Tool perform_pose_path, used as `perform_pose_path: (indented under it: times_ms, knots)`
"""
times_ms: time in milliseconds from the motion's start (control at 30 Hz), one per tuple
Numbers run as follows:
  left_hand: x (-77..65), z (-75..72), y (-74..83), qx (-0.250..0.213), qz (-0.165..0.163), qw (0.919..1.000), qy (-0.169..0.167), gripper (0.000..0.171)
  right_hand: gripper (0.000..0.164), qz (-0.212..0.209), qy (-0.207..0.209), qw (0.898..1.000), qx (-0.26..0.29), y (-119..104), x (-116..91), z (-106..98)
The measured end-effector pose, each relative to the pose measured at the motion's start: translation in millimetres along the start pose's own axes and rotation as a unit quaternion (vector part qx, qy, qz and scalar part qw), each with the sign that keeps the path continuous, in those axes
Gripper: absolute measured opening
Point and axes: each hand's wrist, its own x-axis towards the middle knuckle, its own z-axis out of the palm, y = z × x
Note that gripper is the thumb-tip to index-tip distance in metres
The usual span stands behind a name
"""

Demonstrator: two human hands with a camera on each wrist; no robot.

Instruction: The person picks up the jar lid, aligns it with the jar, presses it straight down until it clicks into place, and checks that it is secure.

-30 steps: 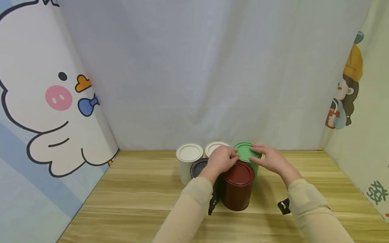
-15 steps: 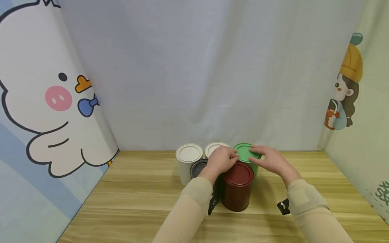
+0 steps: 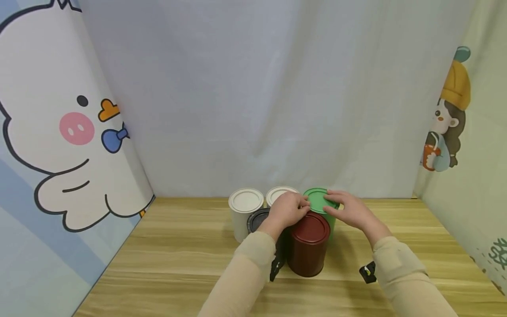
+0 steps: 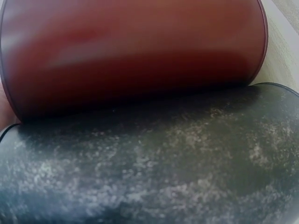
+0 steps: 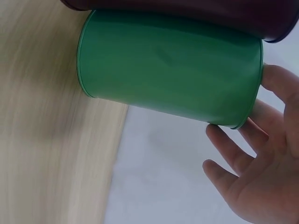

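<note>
In the head view, several lidded cans stand upright in a tight group. The green can (image 3: pixel 318 200) is at the back right, with the dark red can (image 3: pixel 310 229) in front of it. My right hand (image 3: pixel 352 210) rests thumb and fingertips on the green lid's right side; the right wrist view shows its fingers spread around that can's lid end. Reaching over the black can (image 3: pixel 257 219), my left hand (image 3: pixel 288 208) has bent fingertips at the green lid's left edge, above the red can. The left wrist view shows only the red and black cans' sides, the latter speckled.
Two white cans stand at the back left: an outer one (image 3: pixel 245 201) and one (image 3: pixel 280 193) partly behind my left hand. The wooden table (image 3: pixel 174 259) ends at a pale curtain (image 3: pixel 253 110). Cartoon-printed cloths hang on both sides. Small black pieces show near both wrists.
The head view shifts slightly; both hands keep the same pose at the green can, and the cans stay in place.
</note>
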Motion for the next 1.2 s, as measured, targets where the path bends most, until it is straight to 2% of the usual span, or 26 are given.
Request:
perform_pose_path:
  times_ms: [300, 467, 600, 800, 933, 1033, 1200]
  knots:
    - [-1.4, -0.5, -2.2, 0.009, 0.027, 0.9996, -0.007, 0.028, 0.047, -0.026, 0.016, 1.000, -0.004, 3, 1, 1]
    - [-3.4, -0.6, -3.5, 0.024, 0.052, 0.9983, 0.009, 0.021, 0.047, -0.030, 0.031, 0.999, -0.018, 5, 2, 5]
    - [-6.6, -0.9, -3.2, 0.026, 0.076, 0.9965, 0.024, 0.015, 0.046, -0.037, 0.063, 0.997, -0.037, 7, 1, 10]
    - [-13.6, 0.0, -1.1, 0.018, 0.084, 0.9956, 0.038, 0.021, 0.039, -0.085, 0.130, 0.987, -0.049, 7, -4, 18]
    - [-19.7, -1.1, 3.5, 0.023, 0.085, 0.9952, 0.043, 0.021, 0.039, -0.102, 0.167, 0.980, -0.044, 5, -12, 20]
    - [-26.0, -4.6, 7.2, 0.019, 0.084, 0.9948, 0.055, 0.030, 0.039, -0.113, 0.186, 0.975, -0.039, 1, -17, 20]
    - [-38.1, -11.1, 12.7, 0.028, 0.095, 0.9921, 0.078, 0.032, 0.041, -0.138, 0.203, 0.969, -0.034, -6, -27, 19]
